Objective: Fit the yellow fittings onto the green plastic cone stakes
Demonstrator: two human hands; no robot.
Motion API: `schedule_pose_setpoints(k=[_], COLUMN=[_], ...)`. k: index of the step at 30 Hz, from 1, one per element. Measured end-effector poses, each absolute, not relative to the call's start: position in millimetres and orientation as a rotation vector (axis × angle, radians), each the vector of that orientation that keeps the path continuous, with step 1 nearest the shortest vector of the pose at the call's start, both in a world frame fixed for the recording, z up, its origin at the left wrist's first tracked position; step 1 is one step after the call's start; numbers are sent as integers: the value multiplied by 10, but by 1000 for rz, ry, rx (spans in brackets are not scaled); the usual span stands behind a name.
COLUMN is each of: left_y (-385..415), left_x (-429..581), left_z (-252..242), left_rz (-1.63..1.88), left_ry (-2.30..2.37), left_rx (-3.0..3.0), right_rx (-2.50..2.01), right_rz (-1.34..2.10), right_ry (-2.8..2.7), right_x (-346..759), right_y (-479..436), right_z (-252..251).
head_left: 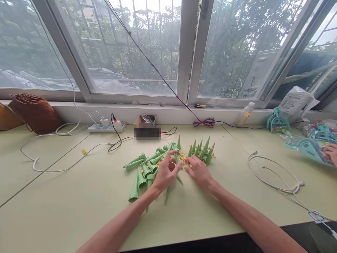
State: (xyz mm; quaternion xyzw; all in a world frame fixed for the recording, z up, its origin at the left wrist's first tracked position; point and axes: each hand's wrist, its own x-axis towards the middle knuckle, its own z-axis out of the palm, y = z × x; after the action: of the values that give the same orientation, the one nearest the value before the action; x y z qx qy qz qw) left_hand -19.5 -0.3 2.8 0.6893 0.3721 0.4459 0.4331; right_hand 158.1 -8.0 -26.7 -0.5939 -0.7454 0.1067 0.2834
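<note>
A heap of green plastic cone-shaped spikes (143, 168) lies on the pale green table (79, 196), with small yellow pieces (183, 158) mixed in. Several spikes stand upright in a cluster (202, 151) to the right. My left hand (166, 172) rests over the heap, fingers curled on a green spike (176, 158). My right hand (198, 170) lies beside it, fingers bent down among the yellow pieces; what they pinch is hidden.
A power strip (105, 126) with white cables, a small open box (146, 128), a brown bag (34, 112), a bottle (244, 114) and teal packaged items (310, 146) sit around. Another person's hand (331, 153) is at the right edge. A white cable (273, 175) loops nearby.
</note>
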Motion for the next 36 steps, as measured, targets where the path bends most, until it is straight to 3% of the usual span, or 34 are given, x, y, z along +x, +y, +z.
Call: schedule_pose_setpoints(k=[36], left_y=[6], left_x=[-192], left_z=[29], left_rz=[1110], left_ry=[899], left_rx=[1725], right_rx=[-1045], right_rz=[412], right_ry=[-1629], right_x=[1515], right_y=[-126], right_z=[-150])
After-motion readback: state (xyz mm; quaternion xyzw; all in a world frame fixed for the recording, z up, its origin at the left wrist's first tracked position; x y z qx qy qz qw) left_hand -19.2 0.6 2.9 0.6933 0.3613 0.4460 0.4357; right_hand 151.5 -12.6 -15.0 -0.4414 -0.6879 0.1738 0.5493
